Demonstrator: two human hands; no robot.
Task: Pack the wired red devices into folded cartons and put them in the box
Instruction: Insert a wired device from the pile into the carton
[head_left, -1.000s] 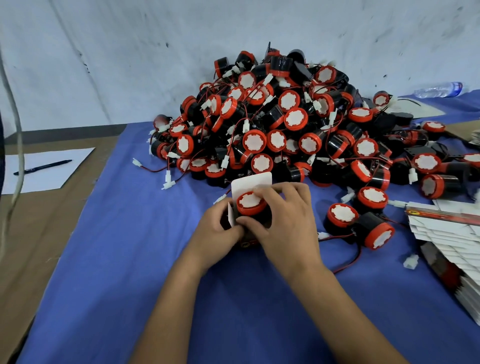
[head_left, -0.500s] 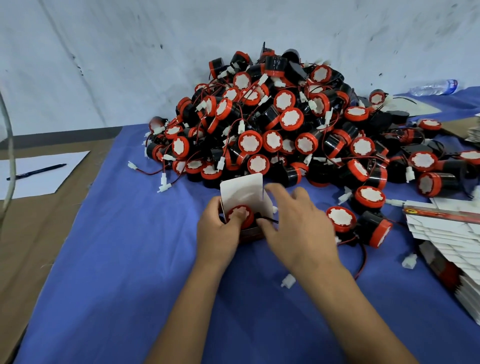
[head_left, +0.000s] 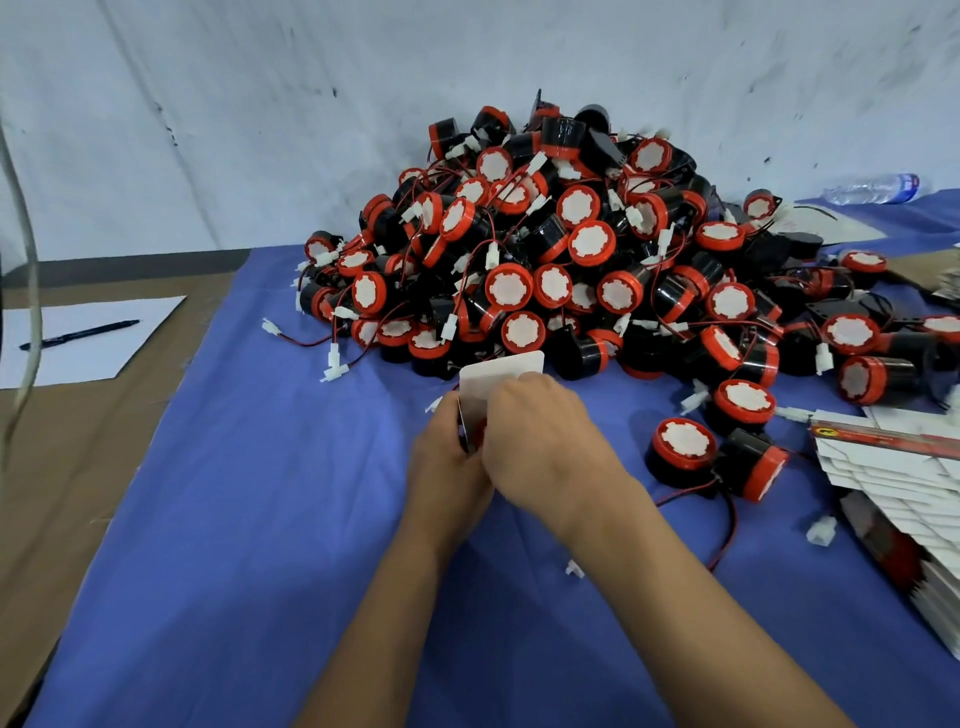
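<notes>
A heap of devices (head_left: 561, 260) sits on the table (head_left: 234, 519) against the wall (head_left: 260, 104). Before it, both hands meet on a carton (head_left: 501, 371). Flat cartons (head_left: 893, 467) lie right; paper (head_left: 88, 338) with a pen (head_left: 80, 333) lies left.

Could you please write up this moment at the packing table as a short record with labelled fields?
Surface: blue cloth over a brown table
Left hand: left hand grips the carton's side
Right hand: right hand curled over the carton's front, hiding the device
Carton: white flap stands up behind the hands
Stock: pile of red devices beyond the hands
Spare cartons: flat stack at the right
Aside: pen on paper, bottle far right
</notes>
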